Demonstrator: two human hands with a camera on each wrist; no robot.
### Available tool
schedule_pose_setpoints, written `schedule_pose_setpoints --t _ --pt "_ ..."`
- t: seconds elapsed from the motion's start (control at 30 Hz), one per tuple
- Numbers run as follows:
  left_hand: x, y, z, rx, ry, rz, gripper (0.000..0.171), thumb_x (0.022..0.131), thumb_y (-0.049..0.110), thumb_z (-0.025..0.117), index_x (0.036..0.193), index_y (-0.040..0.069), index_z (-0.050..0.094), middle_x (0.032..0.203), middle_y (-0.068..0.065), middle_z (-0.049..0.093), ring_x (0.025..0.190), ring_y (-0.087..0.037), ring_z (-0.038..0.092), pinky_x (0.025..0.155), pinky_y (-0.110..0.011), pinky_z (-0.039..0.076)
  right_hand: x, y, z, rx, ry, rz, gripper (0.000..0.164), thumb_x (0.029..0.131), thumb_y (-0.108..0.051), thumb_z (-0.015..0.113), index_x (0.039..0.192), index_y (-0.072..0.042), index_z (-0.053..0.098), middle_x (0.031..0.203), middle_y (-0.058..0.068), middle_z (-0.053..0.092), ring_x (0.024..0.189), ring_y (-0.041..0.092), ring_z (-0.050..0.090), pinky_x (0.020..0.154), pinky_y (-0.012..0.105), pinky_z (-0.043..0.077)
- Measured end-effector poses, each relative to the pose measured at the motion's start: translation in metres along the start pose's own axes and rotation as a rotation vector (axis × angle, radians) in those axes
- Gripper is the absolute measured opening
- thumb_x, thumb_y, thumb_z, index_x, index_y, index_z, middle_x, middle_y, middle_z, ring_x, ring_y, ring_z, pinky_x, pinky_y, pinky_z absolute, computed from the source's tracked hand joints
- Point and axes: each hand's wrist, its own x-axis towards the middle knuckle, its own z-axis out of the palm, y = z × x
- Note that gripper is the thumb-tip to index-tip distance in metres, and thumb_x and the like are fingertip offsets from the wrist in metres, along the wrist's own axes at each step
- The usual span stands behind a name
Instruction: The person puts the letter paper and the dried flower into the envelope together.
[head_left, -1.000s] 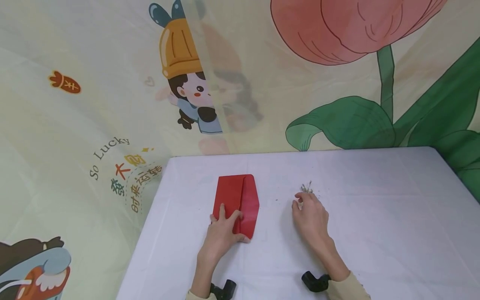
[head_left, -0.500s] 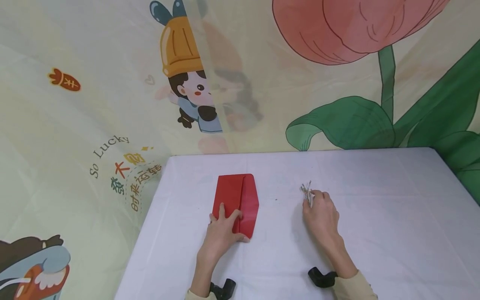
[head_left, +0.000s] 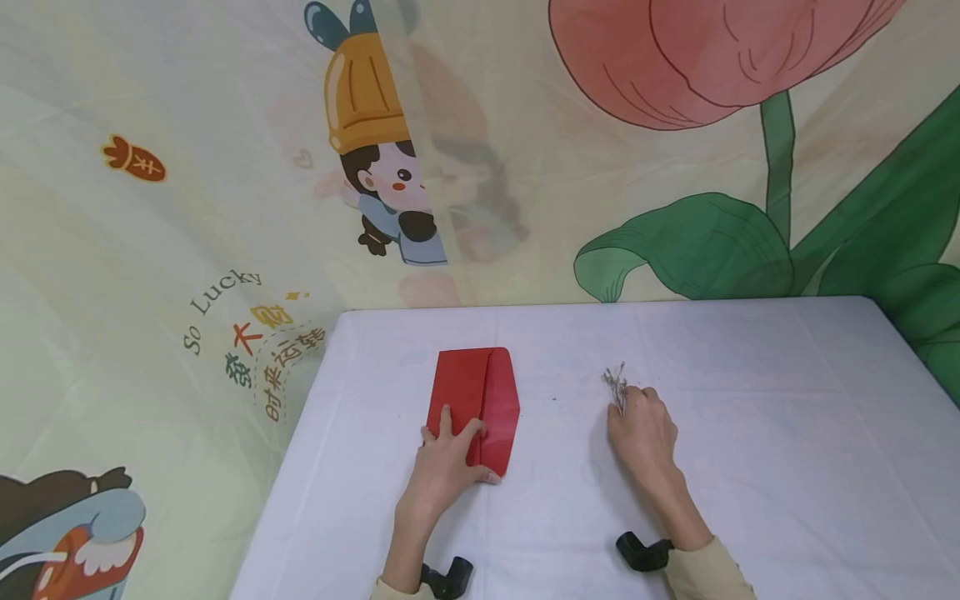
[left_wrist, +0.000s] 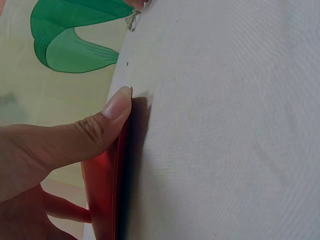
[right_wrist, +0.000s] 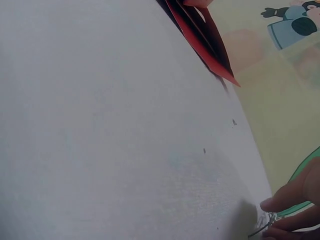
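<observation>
A red envelope (head_left: 459, 379) lies on the white-covered table, its flap extended to the right. My left hand (head_left: 447, 467) holds its near end, fingers spread over the front and thumb at the near edge. In the left wrist view the thumb (left_wrist: 112, 112) presses on the envelope's edge (left_wrist: 102, 185). The right wrist view shows a gap at the envelope's mouth (right_wrist: 212, 55). To the right, my right hand (head_left: 643, 433) pinches a small bunch of thin dried sprigs (head_left: 617, 387), tops pointing away from me; its lower stems are hidden by the fingers.
Small dark crumbs (right_wrist: 204, 150) lie on the white tablecloth (head_left: 787, 450) between envelope and sprigs. Behind the table hangs a printed cloth backdrop (head_left: 510, 275). Each wrist wears a black camera, such as the right one (head_left: 643, 552).
My right hand has shifted slightly to the right and turned around the sprigs, so more of the bunch shows. My left hand and the envelope have stayed in place.
</observation>
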Motion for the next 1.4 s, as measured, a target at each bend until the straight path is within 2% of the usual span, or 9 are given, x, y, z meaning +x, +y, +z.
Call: schedule_pose_setpoints --t 0.5,0.73,0.93,1.07,1.4 --pt "0.000 0.001 0.000 -0.002 -0.002 -0.010 0.066 0.070 0.035 0.095 0.126 0.022 0.062 0.156 -0.033 0.036 0.130 -0.069 0.039 0.082 -0.061 0.060 -0.001 0.003 0.002 0.062 -0.008 0.026 0.025 0.089 0.004 0.066 0.112 0.012 0.070 0.093 0.024 0.070 0.078 0.037 0.069 0.057 0.048 0.054" --pt "0.000 0.000 0.000 -0.006 -0.003 -0.021 0.069 0.069 0.033 0.095 0.128 0.022 0.062 0.156 -0.033 0.036 0.131 -0.067 0.039 0.081 -0.059 0.061 -0.001 0.002 0.001 0.078 -0.052 0.047 0.022 0.087 0.002 0.072 0.108 0.008 0.073 0.089 0.018 0.073 0.081 0.034 0.071 0.063 0.051 0.055" --pt "-0.001 0.000 0.000 -0.008 -0.005 -0.023 0.068 0.070 0.034 0.095 0.128 0.022 0.062 0.156 -0.033 0.036 0.131 -0.068 0.038 0.081 -0.060 0.060 -0.002 -0.001 0.000 0.099 -0.091 0.071 0.026 0.087 -0.001 0.073 0.111 0.006 0.073 0.088 0.015 0.072 0.077 0.030 0.069 0.061 0.045 0.053" --pt "0.000 0.000 0.000 -0.009 -0.004 -0.023 0.067 0.070 0.034 0.095 0.127 0.022 0.062 0.156 -0.033 0.036 0.131 -0.069 0.038 0.081 -0.061 0.060 -0.003 -0.005 -0.001 0.116 -0.095 0.069 0.027 0.087 -0.002 0.074 0.112 0.005 0.074 0.088 0.013 0.072 0.077 0.028 0.068 0.060 0.042 0.052" --pt "0.000 0.000 0.000 -0.018 -0.001 -0.020 0.067 0.070 0.034 0.095 0.127 0.022 0.062 0.156 -0.033 0.036 0.131 -0.067 0.039 0.080 -0.058 0.061 -0.005 -0.019 0.005 0.148 -0.113 0.070 0.026 0.086 -0.006 0.077 0.112 -0.001 0.075 0.090 0.010 0.074 0.078 0.027 0.069 0.064 0.044 0.054"
